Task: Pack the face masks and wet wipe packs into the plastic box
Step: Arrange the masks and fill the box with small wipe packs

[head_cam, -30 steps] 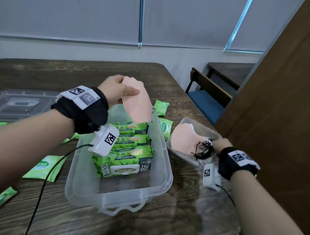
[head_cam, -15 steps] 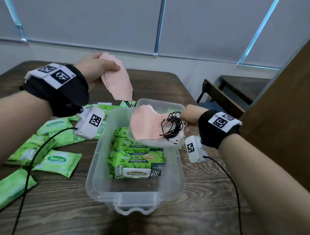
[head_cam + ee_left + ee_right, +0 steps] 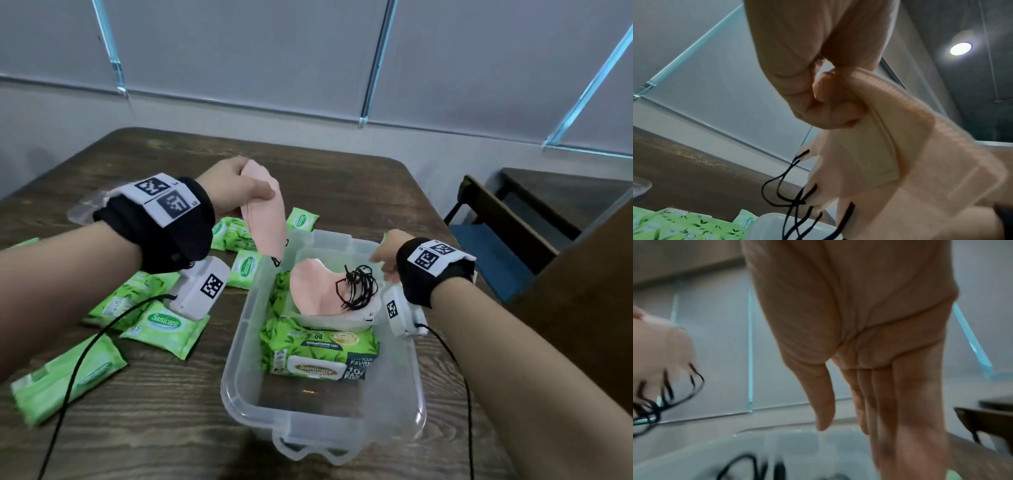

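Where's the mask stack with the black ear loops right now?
Head view: the mask stack sits inside the plastic box, on the wet wipe packs at its far end, just left of the right hand.

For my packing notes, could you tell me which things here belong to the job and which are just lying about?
Job:
- plastic box
- pink masks
- mask tray
- large wipe packs
- small wipe packs

Lying about:
- clear lid
- chair

Black wristbands (image 3: 164, 226), white coded tags
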`<state>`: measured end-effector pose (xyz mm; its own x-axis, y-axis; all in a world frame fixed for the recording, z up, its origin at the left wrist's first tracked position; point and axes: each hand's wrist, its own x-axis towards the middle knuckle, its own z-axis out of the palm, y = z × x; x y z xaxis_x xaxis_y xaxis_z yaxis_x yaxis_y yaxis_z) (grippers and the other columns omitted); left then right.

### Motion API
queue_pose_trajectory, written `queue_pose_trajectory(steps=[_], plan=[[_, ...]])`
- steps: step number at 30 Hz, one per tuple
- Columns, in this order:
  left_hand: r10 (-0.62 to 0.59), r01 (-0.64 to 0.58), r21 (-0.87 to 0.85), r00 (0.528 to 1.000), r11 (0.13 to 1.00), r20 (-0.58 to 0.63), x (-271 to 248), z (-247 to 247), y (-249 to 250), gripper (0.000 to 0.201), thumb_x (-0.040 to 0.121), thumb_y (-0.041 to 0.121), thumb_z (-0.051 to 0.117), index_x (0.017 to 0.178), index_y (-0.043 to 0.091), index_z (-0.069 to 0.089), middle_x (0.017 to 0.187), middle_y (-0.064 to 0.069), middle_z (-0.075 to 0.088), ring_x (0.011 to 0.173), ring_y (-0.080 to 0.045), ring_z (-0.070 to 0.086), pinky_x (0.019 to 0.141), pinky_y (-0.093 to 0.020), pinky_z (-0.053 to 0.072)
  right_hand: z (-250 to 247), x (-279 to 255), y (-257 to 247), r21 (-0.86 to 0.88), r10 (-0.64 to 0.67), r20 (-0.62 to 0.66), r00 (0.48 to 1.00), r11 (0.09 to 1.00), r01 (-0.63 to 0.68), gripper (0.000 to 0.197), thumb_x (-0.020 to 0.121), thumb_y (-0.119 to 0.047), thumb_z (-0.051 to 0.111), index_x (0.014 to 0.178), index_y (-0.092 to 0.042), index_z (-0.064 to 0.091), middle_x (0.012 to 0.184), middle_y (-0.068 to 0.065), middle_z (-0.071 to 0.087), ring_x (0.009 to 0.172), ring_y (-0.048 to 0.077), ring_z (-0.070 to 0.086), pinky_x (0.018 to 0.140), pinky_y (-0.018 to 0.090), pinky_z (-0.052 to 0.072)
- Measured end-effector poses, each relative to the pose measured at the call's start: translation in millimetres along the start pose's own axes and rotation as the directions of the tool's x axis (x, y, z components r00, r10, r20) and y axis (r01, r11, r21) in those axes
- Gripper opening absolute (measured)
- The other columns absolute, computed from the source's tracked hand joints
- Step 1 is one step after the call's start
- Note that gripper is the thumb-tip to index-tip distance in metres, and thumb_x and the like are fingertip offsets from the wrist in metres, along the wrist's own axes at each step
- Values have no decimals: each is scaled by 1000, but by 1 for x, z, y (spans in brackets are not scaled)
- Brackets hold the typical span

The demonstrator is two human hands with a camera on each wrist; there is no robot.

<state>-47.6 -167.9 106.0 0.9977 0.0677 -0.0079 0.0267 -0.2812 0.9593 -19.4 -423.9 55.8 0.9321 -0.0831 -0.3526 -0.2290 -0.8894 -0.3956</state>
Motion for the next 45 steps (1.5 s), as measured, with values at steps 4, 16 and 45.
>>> queue_pose_trajectory(steps=[4,16,45], plan=[[37,-40,36,996,999,84,4,13,2,32,83,1,64,110,15,54,93,-3,60,78,-19,59,64,-30,50,-20,-25,-29,127,-275,-146,950,947,294,29,90,-30,62,103,-5,65,94,8,63,86,20,59,71,31,50],[297,-300,-18,930,954,216,-10,44,-3,44,57,26,78,91,31,51,76,5,67,65,-10,61,63,-26,50,-17,-50,-26,584,-550,-125,826,632,509,18,85,-7,68,74,-13,54,66,-3,58,53,0,52,51,10,39],[470,-487,256,874,835,128,3,50,-26,14,76,30,76,79,19,67,92,-4,63,82,-10,55,72,-17,42,8,-32,-15,698,-619,39,784,578,422,20,100,-10,40,101,-12,60,80,8,43,58,8,37,57,18,37]])
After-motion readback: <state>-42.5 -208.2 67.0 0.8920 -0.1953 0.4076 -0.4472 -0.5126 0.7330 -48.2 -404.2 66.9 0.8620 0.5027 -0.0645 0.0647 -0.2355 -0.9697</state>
